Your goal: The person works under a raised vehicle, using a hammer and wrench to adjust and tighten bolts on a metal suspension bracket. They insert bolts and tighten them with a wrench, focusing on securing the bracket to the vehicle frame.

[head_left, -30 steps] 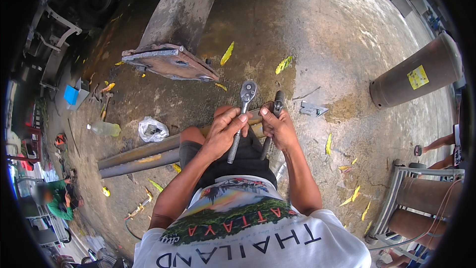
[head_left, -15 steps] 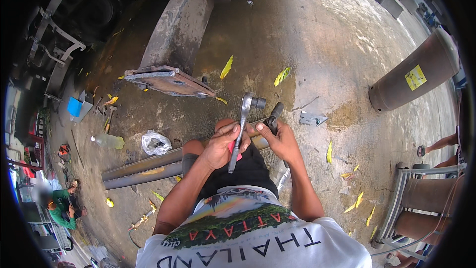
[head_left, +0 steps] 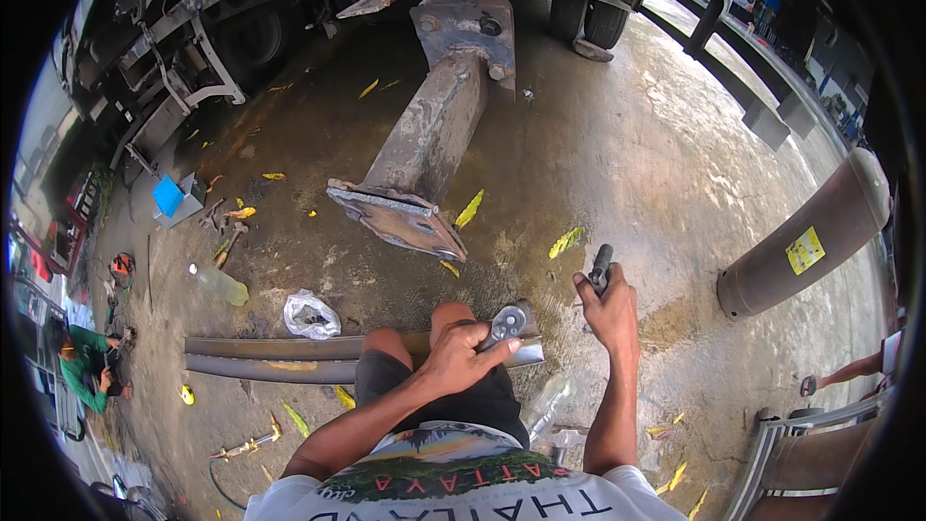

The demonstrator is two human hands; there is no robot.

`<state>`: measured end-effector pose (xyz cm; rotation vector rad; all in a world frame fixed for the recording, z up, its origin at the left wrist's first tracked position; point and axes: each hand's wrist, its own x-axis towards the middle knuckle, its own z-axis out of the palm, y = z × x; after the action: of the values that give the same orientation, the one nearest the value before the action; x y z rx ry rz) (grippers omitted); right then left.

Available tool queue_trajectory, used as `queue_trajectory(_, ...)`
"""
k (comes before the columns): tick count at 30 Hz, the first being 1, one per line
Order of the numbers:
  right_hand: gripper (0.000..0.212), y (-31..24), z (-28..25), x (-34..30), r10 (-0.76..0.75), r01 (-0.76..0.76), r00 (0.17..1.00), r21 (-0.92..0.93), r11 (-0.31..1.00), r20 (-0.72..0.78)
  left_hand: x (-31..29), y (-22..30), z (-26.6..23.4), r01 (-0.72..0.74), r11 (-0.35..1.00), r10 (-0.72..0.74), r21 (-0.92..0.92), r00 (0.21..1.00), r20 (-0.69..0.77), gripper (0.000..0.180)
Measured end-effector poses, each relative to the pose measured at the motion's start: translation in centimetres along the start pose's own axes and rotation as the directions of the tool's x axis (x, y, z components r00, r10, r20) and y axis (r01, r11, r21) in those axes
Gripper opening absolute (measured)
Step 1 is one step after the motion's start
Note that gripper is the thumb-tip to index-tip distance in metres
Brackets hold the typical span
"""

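My left hand [head_left: 455, 359] is closed round a shiny ratchet wrench [head_left: 505, 324], its round head up over my thighs. Further right, my right hand [head_left: 613, 311] grips a dark tool with a cylindrical end [head_left: 602, 264], which looks like a socket wrench; the rest of it is mostly hidden by the fingers. Ahead of both hands a rusty steel beam [head_left: 424, 125] slants down from the truck, ending in a thick end plate [head_left: 397, 220]. Neither tool touches the beam. Long steel channels [head_left: 270, 357] lie on the ground by my knees.
A white plastic bag [head_left: 312, 316] and a bottle [head_left: 220, 285] lie left of my knees. A large brown cylinder [head_left: 805, 232] stands at the right. A gas torch [head_left: 249, 446] lies at the lower left, and a person in green [head_left: 89, 367] crouches at the far left.
My hands have moved apart, the right one forward and to the right with its tool. The ratchet has turned in my left hand. The view has tilted up, showing more of the truck.
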<state>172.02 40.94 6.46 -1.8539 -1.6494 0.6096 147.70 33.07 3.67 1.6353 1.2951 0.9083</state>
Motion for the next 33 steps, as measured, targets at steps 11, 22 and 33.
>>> queue_trajectory(11, 0.063, -10.9, -11.4, 11.9, -0.415, 0.633, 0.747, 0.367, 0.681, -0.519, -2.5, 11.4, -9.8, -0.408, 0.876, 0.454, 0.258, 0.878, -0.151, 0.072)
queue_trajectory(22, 0.04, -17.1, -10.3, 26.1, -0.41, 0.542, 0.795, 0.828, 0.144, -0.448, 4.7, 19.2, -17.8, -0.304, 0.452, 0.779, 0.839, 0.593, -0.205, 0.048)
queue_trajectory(33, 0.035, -21.7, -4.4, 34.3, -0.651, 0.171, 0.745, 0.903, 0.395, 0.144, 9.2, 14.1, -15.1, -0.148, 0.452, 0.702, 0.88, 0.667, -0.248, 0.056)
